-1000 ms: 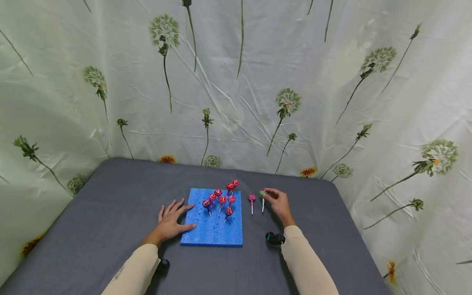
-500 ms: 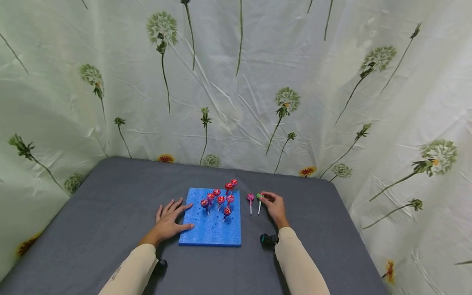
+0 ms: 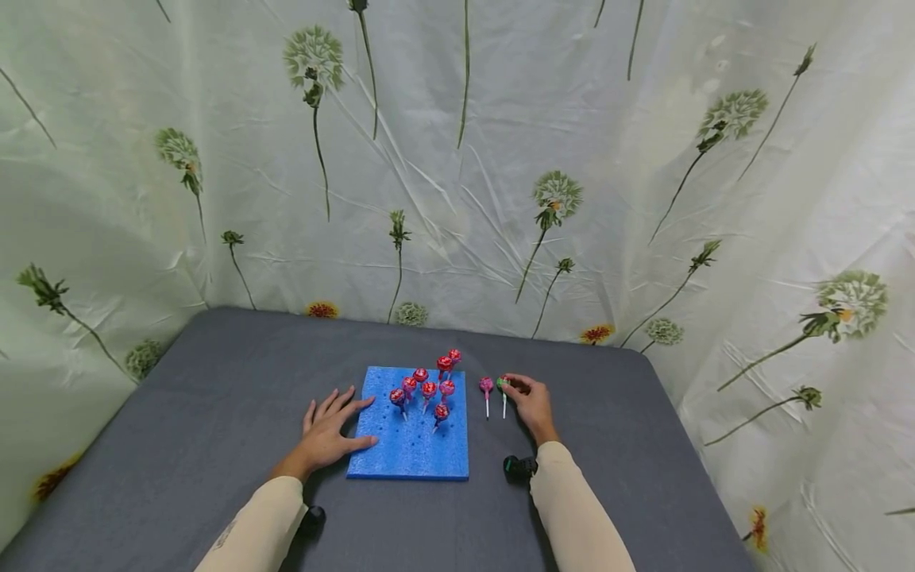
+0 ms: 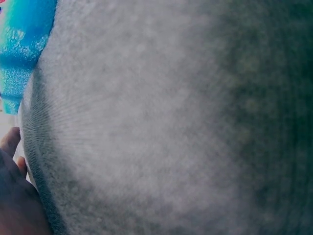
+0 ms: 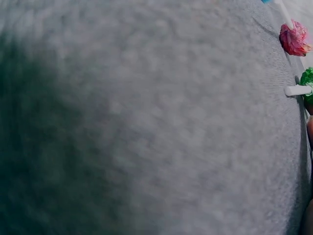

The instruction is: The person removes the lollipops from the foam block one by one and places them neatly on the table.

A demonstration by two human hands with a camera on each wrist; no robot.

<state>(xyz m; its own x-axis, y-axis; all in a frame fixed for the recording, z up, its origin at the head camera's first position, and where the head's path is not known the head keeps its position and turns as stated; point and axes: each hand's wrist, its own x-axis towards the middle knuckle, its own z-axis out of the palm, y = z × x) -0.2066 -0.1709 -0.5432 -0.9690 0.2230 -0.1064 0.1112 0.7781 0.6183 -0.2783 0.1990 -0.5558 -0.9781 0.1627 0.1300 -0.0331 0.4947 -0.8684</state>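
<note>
My left hand [image 3: 326, 433] lies spread at the left edge of a blue foam board [image 3: 422, 457], thumb and forefinger resting on it. Several lollipops in red and pink wrappers, among them a red lollipop [image 3: 441, 411], stand upright in the board's upper half. To the right of the board my right hand [image 3: 532, 405] pinches the head of a green lollipop [image 3: 503, 384], whose white stick points toward me. A pink lollipop [image 3: 486, 384] lies just left of it on the cloth. The right wrist view shows the pink lollipop [image 5: 294, 38] and green lollipop [image 5: 307, 88] at its right edge.
Dark grey cloth covers the table [image 3: 236, 397]. Small holes dot the board around the standing lollipops. A pale curtain [image 3: 457, 199] printed with dandelions hangs behind and beside the table. Black wrist devices sit under both sleeves.
The right hand has moved left with the green lollipop, bringing it closer beside the pink one. My left hand has stayed on the board.
</note>
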